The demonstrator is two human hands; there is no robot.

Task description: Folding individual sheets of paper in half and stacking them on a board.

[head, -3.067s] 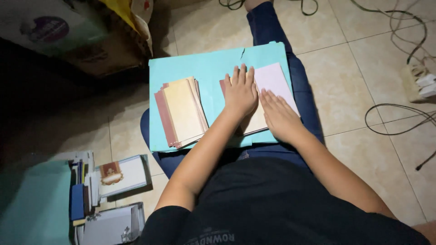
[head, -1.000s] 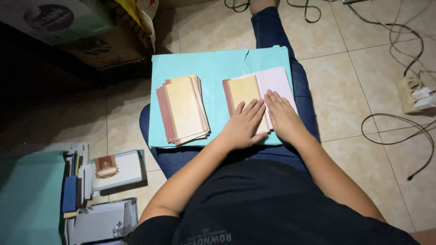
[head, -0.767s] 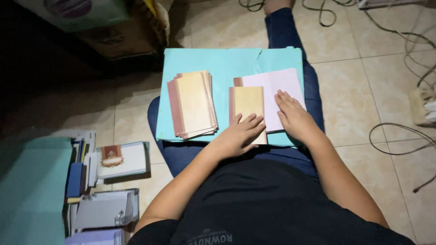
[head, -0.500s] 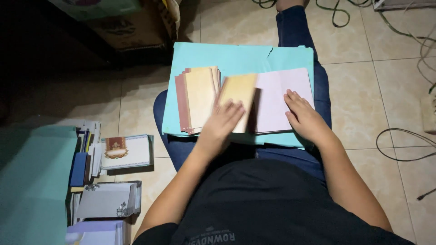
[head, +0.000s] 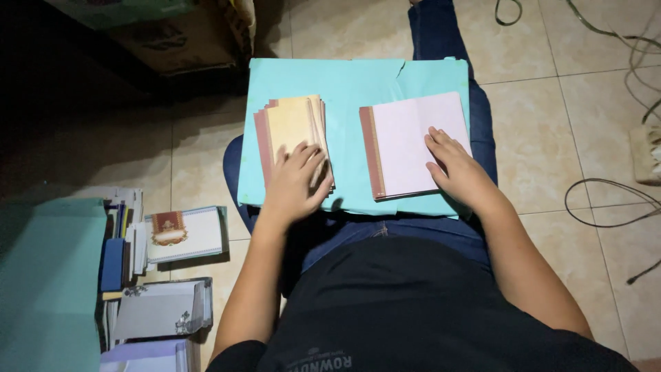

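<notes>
At the near edge of the view the person sits on the tiled floor point(head: 551, 110) in a black shirt and blue jeans, both forearms reaching toward 12 o'clock over a teal board point(head: 351, 83) that lies across the lap. The left hand point(head: 295, 184) rests flat on the near end of a stack of tan cards point(head: 292, 131), fingers point(head: 308, 157) slightly spread and lying on the top card, not pinching anything. This stack sits on the left half of the board, its cards fanned a little so that brown edges show at 9 o'clock. The right hand point(head: 458, 172) lies palm down on the near right corner of a stack of pale pink cards point(head: 413, 145), fingers loosely spread and pointing toward 11 o'clock. That stack sits on the right half of the board, well apart from the tan one, with a brown strip along its left edge. At 8 o'clock from the left hand, on the floor, lie more card piles point(head: 182, 234) and a teal sheet point(head: 48, 282). Farther off, at 11 o'clock, stands a cardboard box point(head: 186, 38); at 3 o'clock cables point(head: 606, 203) curl over the tiles.
</notes>
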